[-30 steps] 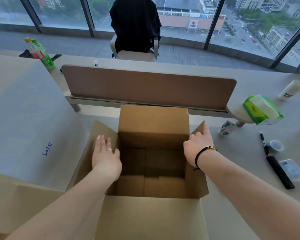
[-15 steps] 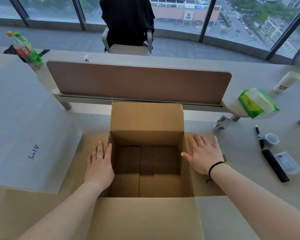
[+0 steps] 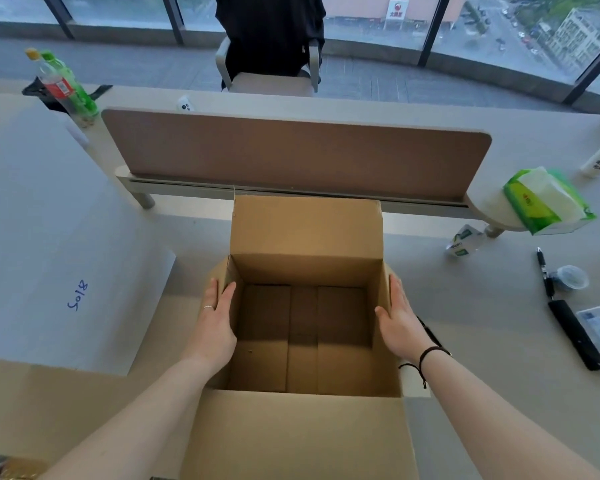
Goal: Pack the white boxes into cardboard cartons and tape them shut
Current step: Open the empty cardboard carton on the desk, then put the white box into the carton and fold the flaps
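Far left: large white sheet [image 3: 49, 237] lying flat, blue handwriting on it, two bottles [image 3: 63, 88] behind. Left hand [image 3: 215, 327] flat against the left side of the open cardboard carton [image 3: 305, 438], fingers straight, released, gripping nothing. Carton sitting between both hands at table centre, far flap upright, near flap folded toward the camera. Right hand [image 3: 400, 327] likewise flat on the right side, fingers straight. Farther right: tissue pack [image 3: 544, 202], pen [image 3: 544, 271], black tool [image 3: 577, 337].
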Demonstrator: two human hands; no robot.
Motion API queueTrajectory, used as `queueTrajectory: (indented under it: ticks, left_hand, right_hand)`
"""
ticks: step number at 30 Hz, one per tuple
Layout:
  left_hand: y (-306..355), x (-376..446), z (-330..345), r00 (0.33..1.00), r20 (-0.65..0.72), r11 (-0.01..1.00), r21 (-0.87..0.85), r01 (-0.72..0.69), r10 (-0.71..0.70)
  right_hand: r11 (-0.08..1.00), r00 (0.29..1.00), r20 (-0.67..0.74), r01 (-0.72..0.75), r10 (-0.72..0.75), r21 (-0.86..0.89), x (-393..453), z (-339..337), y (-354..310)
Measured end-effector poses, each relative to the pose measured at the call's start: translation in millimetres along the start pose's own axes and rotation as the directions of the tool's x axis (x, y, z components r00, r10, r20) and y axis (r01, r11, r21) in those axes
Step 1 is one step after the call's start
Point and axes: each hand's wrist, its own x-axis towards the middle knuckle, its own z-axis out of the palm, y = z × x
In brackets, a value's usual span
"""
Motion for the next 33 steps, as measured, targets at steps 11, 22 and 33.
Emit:
queueTrajectory:
  ticks: [11,22,33]
  left_hand:
    - [17.1,-8.9,-21.1,0.997,-0.015,0.957,0.284,-0.063,0.07]
    - [64.4,-38.7,-101.2,0.945,-0.256,0.978,0.079,-0.192,0.206]
    - [24.0,-75.0,-283.8,0.768,-0.589,0.963,0.068,-0.26,0.249]
  right_hand:
    - [0.915,0.975,-0.12,0.129,-0.188,-0.381,-8.7,5.2,-35.0]
    - [0.823,0.845,0.018,0.524,-0.534,-0.221,-40.3,34.2,-186.1]
    - [0.701,0.701,0.037,0.707,-0.712,0.096,-84.4,67.7,-370.8]
